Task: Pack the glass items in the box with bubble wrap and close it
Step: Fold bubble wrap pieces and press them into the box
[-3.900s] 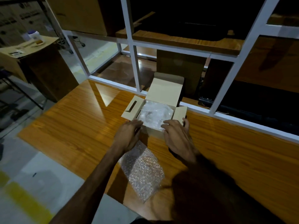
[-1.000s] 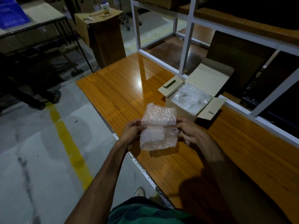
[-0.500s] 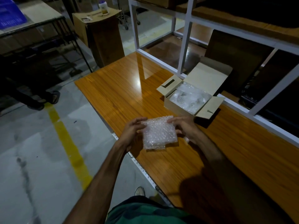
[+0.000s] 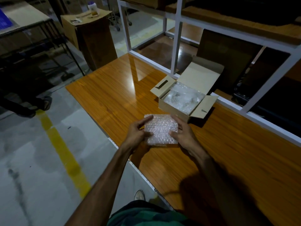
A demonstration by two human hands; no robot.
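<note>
A folded square of bubble wrap (image 4: pixel 160 128) is held flat just above the wooden table (image 4: pixel 114 95), near its front edge. My left hand (image 4: pixel 138 132) grips its left side, thumb on top. My right hand (image 4: pixel 184 132) grips its right side the same way. Behind it, to the right, stands a small cardboard box (image 4: pixel 172 106) with its lid and side flaps open. Inside lies more bubble wrap (image 4: pixel 184 97) over what look like glass items, which I cannot make out clearly.
A white metal frame (image 4: pixel 176 38) with wooden shelves rises behind the box. A tall brown carton (image 4: pixel 92 38) with a bottle (image 4: pixel 92 8) on top stands on the floor at the far left. A yellow line (image 4: pixel 63 152) runs along the floor.
The bubble wrap sheet was picked up from the table, folded over between both hands, and now sits flatter and squarer. My head has turned left and back from the box.
</note>
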